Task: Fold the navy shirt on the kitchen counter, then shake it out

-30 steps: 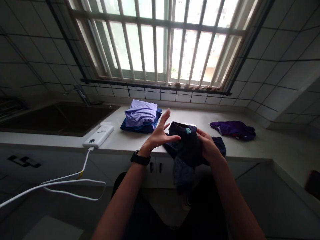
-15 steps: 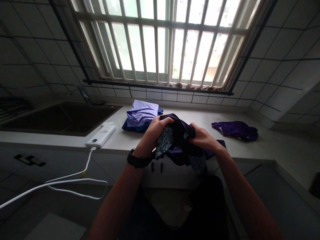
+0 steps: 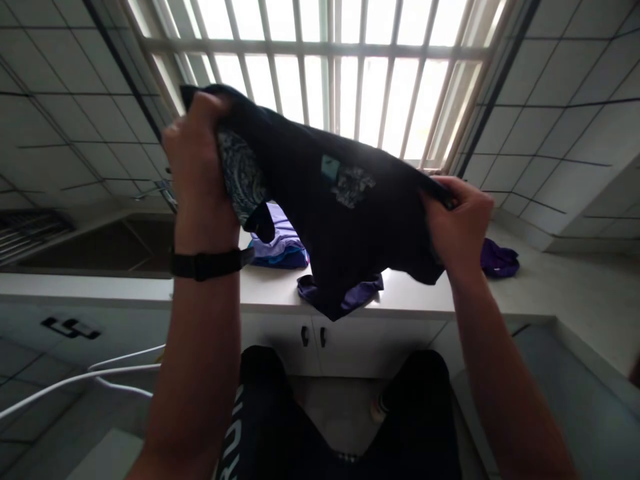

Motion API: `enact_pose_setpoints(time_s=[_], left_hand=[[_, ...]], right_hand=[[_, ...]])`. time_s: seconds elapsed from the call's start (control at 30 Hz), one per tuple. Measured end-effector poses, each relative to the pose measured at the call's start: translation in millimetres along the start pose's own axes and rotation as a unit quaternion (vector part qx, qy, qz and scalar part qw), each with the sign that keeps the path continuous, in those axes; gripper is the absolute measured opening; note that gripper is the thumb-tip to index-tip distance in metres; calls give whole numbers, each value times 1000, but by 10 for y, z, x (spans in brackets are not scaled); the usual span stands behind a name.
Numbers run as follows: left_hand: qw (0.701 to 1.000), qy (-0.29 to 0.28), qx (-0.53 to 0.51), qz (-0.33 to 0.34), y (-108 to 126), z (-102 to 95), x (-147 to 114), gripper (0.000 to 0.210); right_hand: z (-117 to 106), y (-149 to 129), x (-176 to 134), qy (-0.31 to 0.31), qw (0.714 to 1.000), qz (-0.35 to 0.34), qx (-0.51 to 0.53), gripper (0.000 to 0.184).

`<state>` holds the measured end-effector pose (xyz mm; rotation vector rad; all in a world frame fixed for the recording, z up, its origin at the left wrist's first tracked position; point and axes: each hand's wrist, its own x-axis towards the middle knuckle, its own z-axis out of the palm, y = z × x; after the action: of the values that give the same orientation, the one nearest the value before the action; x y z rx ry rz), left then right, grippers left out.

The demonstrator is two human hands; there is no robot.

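Both of my hands hold a pair of black underpants (image 3: 345, 227) up above the counter, its waistband stretched between them. A pale label and a printed patch show near the band, and a grey swirl-patterned part hangs by my left hand. My left hand (image 3: 197, 150), with a dark wristband, is closed on the upper left end. My right hand (image 3: 457, 217) pinches the right end, somewhat lower. Beneath the underpants, a dark purple cloth (image 3: 363, 293) lies at the counter's front edge, mostly hidden. Folded lilac and blue clothes (image 3: 280, 240) are partly covered behind.
A white counter (image 3: 520, 293) runs under a barred window (image 3: 320, 80). A purple garment (image 3: 500, 259) lies on the right, partly behind my right wrist. At the left is a dark sink (image 3: 100, 243). A white cable (image 3: 75, 380) hangs at the lower left.
My hands have risen and moved apart, spreading the bunched underpants out between them. The dark purple cloth on the counter now shows below. My left forearm now covers the white power bank.
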<state>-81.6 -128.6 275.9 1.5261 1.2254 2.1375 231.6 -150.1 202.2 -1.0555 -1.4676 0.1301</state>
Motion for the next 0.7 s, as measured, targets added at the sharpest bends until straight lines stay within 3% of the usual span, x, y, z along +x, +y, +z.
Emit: enact_pose_setpoints(time_s=[0.07,0.13,0.2,0.3,0.37,0.47,0.57,0.63,0.7], left_hand=[[996,-51,71,14,-101,213,103,27],[985,-107,132,7,-377,493,211,31],[968,-153,198,-22,-785,767,263,31],[935,-222,270,-64,-1433,1033,140,60],[917,-272,287,-59,-1782,1086,-61,76],[877,-376,297,-28,-2162,1059,-418,70],[766,-540,349,16,-2417,1030,-741,54],[726,-557,404,25,-2521,1032,-923,44],[735,-501,456,41,-2572,1031,-1065,39]], right_hand=[[64,164,142,32,996,-14,-83,24],[173,419,285,-22,985,-1,-170,22],[326,693,363,-51,964,20,-259,26],[591,1009,273,-14,928,31,-370,47],[748,1147,99,-42,913,39,-405,59],[925,1326,-185,-211,882,108,-407,58],[1054,1538,-357,-388,802,238,-386,57],[1123,1688,-403,-428,768,277,-389,62],[1167,1835,-417,-423,764,270,-406,64]])
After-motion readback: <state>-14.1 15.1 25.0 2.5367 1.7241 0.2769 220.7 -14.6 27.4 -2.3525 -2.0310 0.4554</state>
